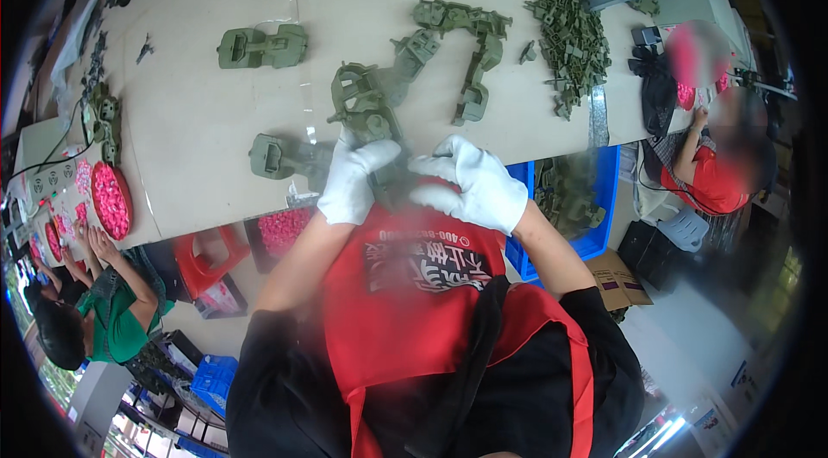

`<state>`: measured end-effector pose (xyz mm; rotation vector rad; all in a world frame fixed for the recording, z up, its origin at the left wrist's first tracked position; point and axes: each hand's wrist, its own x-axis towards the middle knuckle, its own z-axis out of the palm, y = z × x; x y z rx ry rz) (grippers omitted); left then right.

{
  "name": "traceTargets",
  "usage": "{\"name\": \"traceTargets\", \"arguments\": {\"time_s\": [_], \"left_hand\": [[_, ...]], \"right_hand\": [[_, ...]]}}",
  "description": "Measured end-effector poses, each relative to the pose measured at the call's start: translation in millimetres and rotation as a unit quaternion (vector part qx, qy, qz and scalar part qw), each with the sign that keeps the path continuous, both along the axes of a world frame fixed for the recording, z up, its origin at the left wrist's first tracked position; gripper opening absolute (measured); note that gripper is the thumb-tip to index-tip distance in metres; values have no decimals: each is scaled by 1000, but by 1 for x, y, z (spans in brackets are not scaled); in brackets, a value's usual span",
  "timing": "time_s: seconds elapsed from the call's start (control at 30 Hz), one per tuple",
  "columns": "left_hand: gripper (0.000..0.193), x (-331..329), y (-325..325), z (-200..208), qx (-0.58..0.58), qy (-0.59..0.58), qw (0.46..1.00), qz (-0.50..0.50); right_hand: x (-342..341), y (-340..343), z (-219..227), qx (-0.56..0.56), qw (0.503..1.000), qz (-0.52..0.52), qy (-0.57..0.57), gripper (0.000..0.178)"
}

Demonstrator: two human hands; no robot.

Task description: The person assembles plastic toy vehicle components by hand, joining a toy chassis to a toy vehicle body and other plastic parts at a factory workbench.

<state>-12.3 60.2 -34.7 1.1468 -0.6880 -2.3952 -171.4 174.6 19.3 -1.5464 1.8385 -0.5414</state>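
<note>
One green plastic part point(363, 98) spans the near edge of the surface point(198, 117), in the left hand point(348, 180).
Gloved left fingers close on it; the right hand point(474, 186) curls its fingers at the near end, blur hiding whether they grip. One blue bin point(611, 199) beside the right forearm holds green pieces point(552, 199); one dark-sided box point(254, 241) by the left forearm holds pink pieces point(285, 229). Farther off, one round red tray point(130, 203) holds more pink; two blocky housings point(263, 46) lie left, one heap of small parts point(569, 35) right.
</note>
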Motion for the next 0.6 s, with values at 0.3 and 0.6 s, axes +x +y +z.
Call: {"name": "traceTargets", "arguments": {"time_s": [0.3,0.6], "left_hand": [[32,6,16,7,-49,16,999,4],[25,9,21,3,-117,9,993,16]], "right_hand": [[35,0,2,83,965,-244,-55,19],[63,5,-23,-115,968,-207,86,14]]}}
